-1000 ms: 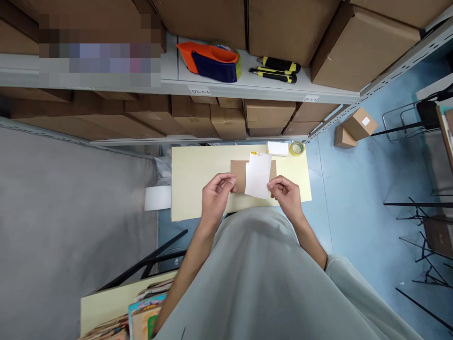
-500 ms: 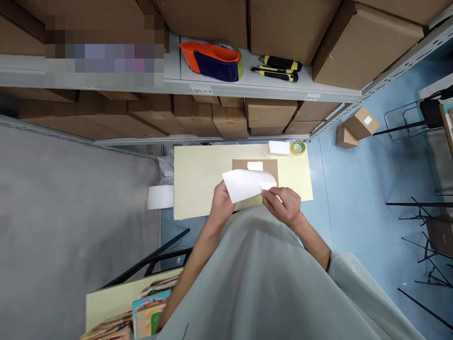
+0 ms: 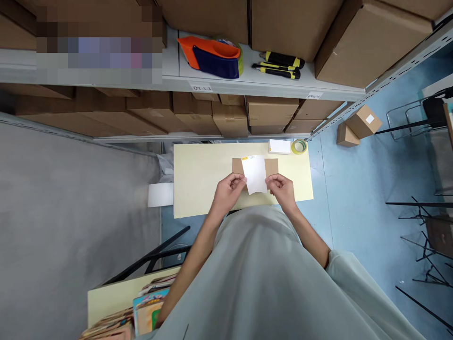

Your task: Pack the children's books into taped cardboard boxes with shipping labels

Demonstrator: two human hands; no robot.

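Observation:
A white paper sheet [image 3: 255,174] with a small yellow and red mark at its top left corner is held between my two hands. My left hand [image 3: 230,189] pinches its left edge. On the opposite edge, my right hand [image 3: 280,188] pinches it too. The sheet's lower edge curls a little. Behind it, a flat brown cardboard piece [image 3: 272,166] lies on the pale yellow table [image 3: 201,174], its middle hidden by the sheet.
At the table's back right are a white box [image 3: 279,147] and a tape roll [image 3: 299,146]. The shelf [image 3: 212,85] above bears an orange and blue tape dispenser [image 3: 212,56], several cutters [image 3: 279,66] and cardboard boxes [image 3: 283,28]. Books [image 3: 150,307] lie at lower left.
The sheet has turned upright and now faces me, its yellow-marked corner showing. My left hand has come out from behind it to the left edge; my right hand has shifted to the right edge.

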